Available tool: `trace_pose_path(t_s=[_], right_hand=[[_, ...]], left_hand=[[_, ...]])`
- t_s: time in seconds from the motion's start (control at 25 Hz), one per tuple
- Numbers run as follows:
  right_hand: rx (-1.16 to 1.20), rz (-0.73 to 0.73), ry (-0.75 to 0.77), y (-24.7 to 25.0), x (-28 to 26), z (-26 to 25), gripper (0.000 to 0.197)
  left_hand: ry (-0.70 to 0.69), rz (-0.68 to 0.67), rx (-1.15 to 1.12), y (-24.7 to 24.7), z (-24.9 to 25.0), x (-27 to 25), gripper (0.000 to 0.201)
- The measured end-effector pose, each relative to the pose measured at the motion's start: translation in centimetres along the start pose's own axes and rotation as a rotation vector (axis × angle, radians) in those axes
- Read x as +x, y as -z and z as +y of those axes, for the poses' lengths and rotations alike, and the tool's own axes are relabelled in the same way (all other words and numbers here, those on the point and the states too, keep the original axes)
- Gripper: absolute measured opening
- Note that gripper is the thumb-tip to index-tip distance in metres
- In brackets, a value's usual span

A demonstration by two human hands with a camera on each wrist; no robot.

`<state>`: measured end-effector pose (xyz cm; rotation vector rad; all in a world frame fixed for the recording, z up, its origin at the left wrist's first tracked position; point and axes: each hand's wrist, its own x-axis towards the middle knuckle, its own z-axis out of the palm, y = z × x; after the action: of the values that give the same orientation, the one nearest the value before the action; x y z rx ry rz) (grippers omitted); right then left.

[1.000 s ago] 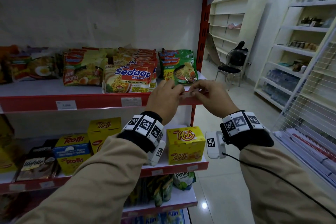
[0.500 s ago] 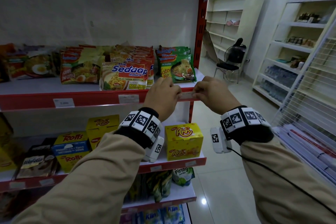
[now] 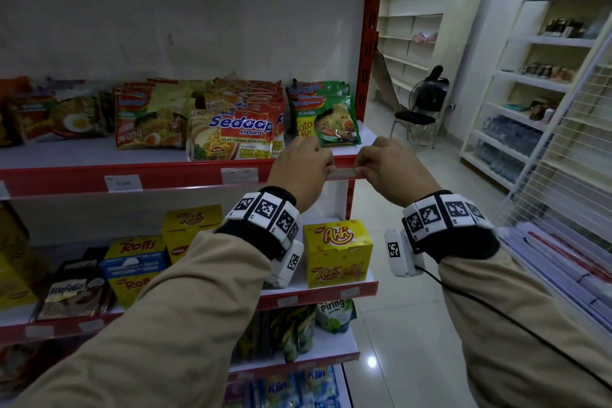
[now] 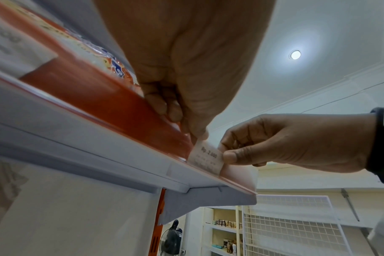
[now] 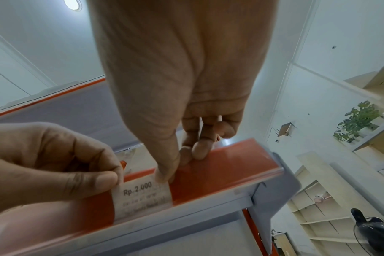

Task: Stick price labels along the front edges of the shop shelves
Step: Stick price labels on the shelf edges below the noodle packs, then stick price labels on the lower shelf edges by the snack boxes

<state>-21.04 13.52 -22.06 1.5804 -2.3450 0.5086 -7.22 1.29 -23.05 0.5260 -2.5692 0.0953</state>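
Observation:
A white price label [image 5: 140, 194] reading "Rp. 2.000" lies against the red front strip [image 5: 219, 173] of the noodle shelf, near its right end. My left hand [image 5: 115, 179] pinches the label's upper left corner between thumb and forefinger. My right hand [image 5: 167, 175] has its thumb on the label's upper right corner, with its fingers curled over the strip's top. In the head view the label [image 3: 341, 172] shows between left hand [image 3: 326, 167] and right hand [image 3: 359, 169], below the green noodle packets [image 3: 331, 122].
Two other labels [image 3: 123, 183] [image 3: 239, 174] sit further left on the same red strip [image 3: 182, 177]. Yellow snack boxes [image 3: 337, 252] stand on the shelf below. To the right are tiled floor [image 3: 397, 325], a wire rack [image 3: 563, 159] and a chair [image 3: 414, 122].
Both hands have come down from in front of the green packets to the red strip. The label they held in the air now lies against the strip.

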Motion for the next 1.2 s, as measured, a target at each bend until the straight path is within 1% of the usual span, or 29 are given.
trace_pose_path(t_s=[0.2, 0.32, 0.44, 0.6, 0.72, 0.8, 0.88, 1.0, 1.12, 1.2], right_hand=[[0.002, -0.005, -0.028, 0.1, -0.5, -0.4, 0.017], [0.025, 0.011, -0.042, 0.1, -0.5, -0.5, 0.016], [0.055, 0.077, -0.055, 0.0, -0.8, -0.6, 0.021], [0.028, 0.186, -0.059, -0.8, -1.5, -0.9, 0.023], [-0.008, 0.254, -0.066, -1.4, -2.2, -1.2, 0.028], [-0.012, 0.256, -0.071, -1.7, -2.8, -1.3, 0.035], [-0.005, 0.259, -0.064, -2.0, -3.6, -1.5, 0.04], [0.026, 0.284, -0.098, -3.6, -5.2, -1.7, 0.037], [0.064, 0.261, -0.182, -6.8, -7.8, -1.5, 0.032], [0.109, 0.205, -0.238, -10.1, -10.0, -1.1, 0.031]], left_hand=[[-0.004, -0.001, -0.011, 0.1, 0.0, -0.1, 0.025], [-0.026, 0.035, -0.039, 0.2, -0.3, -0.4, 0.025], [-0.047, 0.088, -0.078, 0.3, -0.7, -0.9, 0.023], [-0.082, 0.132, -0.083, 0.2, -1.0, -1.4, 0.016], [-0.077, 0.201, -0.065, -0.1, -0.8, -2.1, 0.018], [-0.051, 0.235, 0.037, -0.3, -0.6, -2.8, 0.023], [-0.045, 0.221, 0.109, -0.6, -0.5, -3.6, 0.034], [-0.05, 0.218, 0.111, -1.8, -0.4, -5.0, 0.047], [-0.044, 0.184, 0.109, -4.2, -0.3, -7.1, 0.057], [-0.048, 0.163, 0.081, -6.8, 0.0, -9.0, 0.058]])
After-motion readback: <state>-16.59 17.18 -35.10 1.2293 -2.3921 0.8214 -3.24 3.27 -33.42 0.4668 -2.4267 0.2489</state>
